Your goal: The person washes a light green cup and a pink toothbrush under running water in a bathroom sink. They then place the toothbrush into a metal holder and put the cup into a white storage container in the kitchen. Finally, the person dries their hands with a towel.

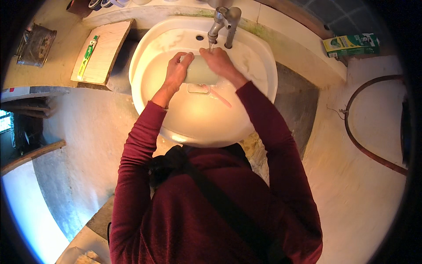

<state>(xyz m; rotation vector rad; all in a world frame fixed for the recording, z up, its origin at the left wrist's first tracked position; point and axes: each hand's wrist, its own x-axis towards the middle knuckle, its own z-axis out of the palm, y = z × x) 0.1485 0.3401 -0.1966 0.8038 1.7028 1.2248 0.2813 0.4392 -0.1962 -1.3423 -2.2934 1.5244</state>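
Over the white washbasin (206, 132), both of my hands hold a pale grey-green cup-like container (200, 72) with smooth sides. My left hand (177, 70) grips its left edge with the thumb along the side. My right hand (218, 63) closes on its upper right edge, right below the spout of the metal tap (214, 33). A pale loop (198, 92), like a handle, shows at the container's near side; whether it is joined on, I cannot tell. Beside it a slim pink stick (222, 97), like a toothbrush handle, lies slanted in the basin.
A green and yellow toothpaste tube (88, 57) rests on a pale board (103, 50) left of the basin. At the right, a green and yellow carton (351, 45) stands on the ledge. A brown hose (351, 127) curves along the right wall. A rusty tin (37, 45) is far left.
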